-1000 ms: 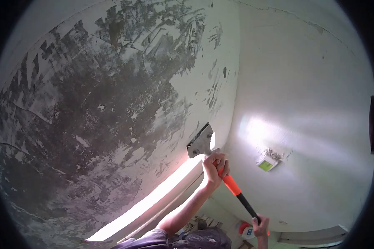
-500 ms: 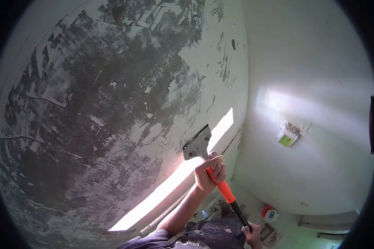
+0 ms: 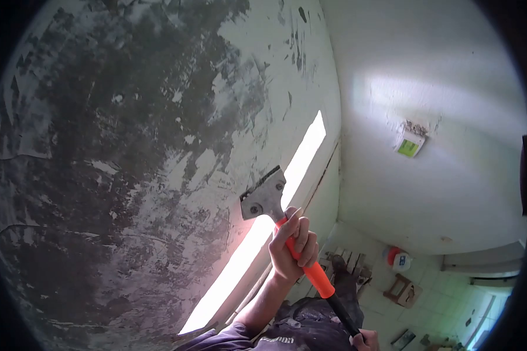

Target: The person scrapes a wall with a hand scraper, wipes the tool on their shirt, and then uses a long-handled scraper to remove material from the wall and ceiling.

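A long-handled scraper [image 3: 319, 278] runs diagonally across the lower middle, with an orange grip and a black lower shaft. My left hand [image 3: 293, 244] wraps round its orange part, just below the metal head. My right hand [image 3: 366, 340] grips the black end low in the view, partly cut off by the frame edge. The scraper's wide blade head [image 3: 263, 196], fixed with screws, overlaps the wall [image 3: 246, 131] beside a bright strip of light. Dark grey patches and ragged pale coating cover that wall.
On the pale wall at right is a white box with a green label [image 3: 410, 144], with crumbled plaster around it. Below, a small wooden stool [image 3: 399, 291] and a white container [image 3: 401, 261] with a red item stand on the tiled floor [image 3: 433, 298].
The view has shifted, so the wall markings sit further left and higher, and more floor shows. The scraper head appears slightly left and higher. Both hands keep their grip.
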{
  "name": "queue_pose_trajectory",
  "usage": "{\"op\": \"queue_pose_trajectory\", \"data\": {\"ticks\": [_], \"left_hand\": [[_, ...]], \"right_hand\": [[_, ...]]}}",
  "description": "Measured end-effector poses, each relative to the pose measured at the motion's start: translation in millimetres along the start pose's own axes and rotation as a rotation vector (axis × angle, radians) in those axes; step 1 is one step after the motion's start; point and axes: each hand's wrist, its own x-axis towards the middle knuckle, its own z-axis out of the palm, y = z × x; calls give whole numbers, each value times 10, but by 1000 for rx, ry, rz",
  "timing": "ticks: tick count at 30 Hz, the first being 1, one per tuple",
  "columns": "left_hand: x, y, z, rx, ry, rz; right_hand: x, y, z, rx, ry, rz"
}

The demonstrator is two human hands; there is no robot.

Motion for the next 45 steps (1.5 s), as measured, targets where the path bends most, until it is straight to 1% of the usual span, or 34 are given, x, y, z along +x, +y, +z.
{"op": "queue_pose_trajectory", "data": {"ticks": [2, 3, 4, 5, 6, 7, 8, 11, 12, 14, 15, 17, 19, 21, 23, 25, 27, 29, 31, 33, 35, 37, 39, 40, 43, 45], "left_hand": [[-8, 72, 57, 47, 81, -67], [2, 107, 89, 40, 79, -70], [19, 129, 126, 99, 90, -73], [41, 149, 155, 161, 100, -83], [92, 162, 180, 155, 93, -95], [68, 153, 180, 181, 117, -84], [38, 145, 174, 213, 150, -58], [10, 112, 220, 233, 229, -27], [16, 135, 254, 260, 244, -36], [89, 160, 260, 279, 211, -39], [132, 160, 266, 306, 176, -55], [165, 165, 240, 296, 167, -57], [161, 131, 247, 290, 170, -61], [124, 101, 256, 265, 215, -15], [116, 107, 244, 275, 200, -20], [92, 124, 212, 233, 154, -45], [110, 137, 190, 242, 165, -60], [135, 158, 155, 270, 107, -74], [243, 162, 169, 284, 109, -86], [282, 166, 182, 297, 111, -97], [276, 155, 178, 315, 82, -65], [193, 123, 216, 310, 127, -55], [150, 96, 217, 295, 173, -37], [83, 90, 187, 286, 157, -34], [-21, 70, 125, 255, 189, -74], [-32, 68, 117, 270, 225, -59]], "right_hand": [[-48, -10, 82, 4, 4, 28], [-61, 52, 115, -15, 10, 9], [-72, 137, 134, -37, 20, -11], [-33, 363, 115, -37, 33, -5], [65, 613, 67, 8, -8, -31], [-44, 892, 92, 53, -44, -37], [-71, 685, 123, 7, -8, 37], [-69, 409, 146, 68, -10, 29], [-51, 423, 131, 56, -11, 21], [-60, 511, 125, 24, 18, 79], [-17, 487, 123, 25, 26, 75], [8, 448, 169, 71, 12, 3], [-17, 388, 206, 60, 59, 43], [-47, 390, 236, 84, 47, -7], [-75, 263, 273, 104, 66, -11], [-79, 260, 280, 32, 88, 2], [-52, 315, 291, 34, 82, -19], [-16, 369, 307, 39, 75, -29], [84, 434, 318, 13, 61, -34], [110, 417, 341, 24, 43, 4], [107, 358, 302, 22, 20, 35], [8, 318, 274, 94, 3, 69], [-84, 258, 257, 66, 22, 64], [-100, 246, 244, 38, 35, 55], [-129, 467, 271, 44, 45, 34], [-156, 457, 285, 62, 40, 50]]}}
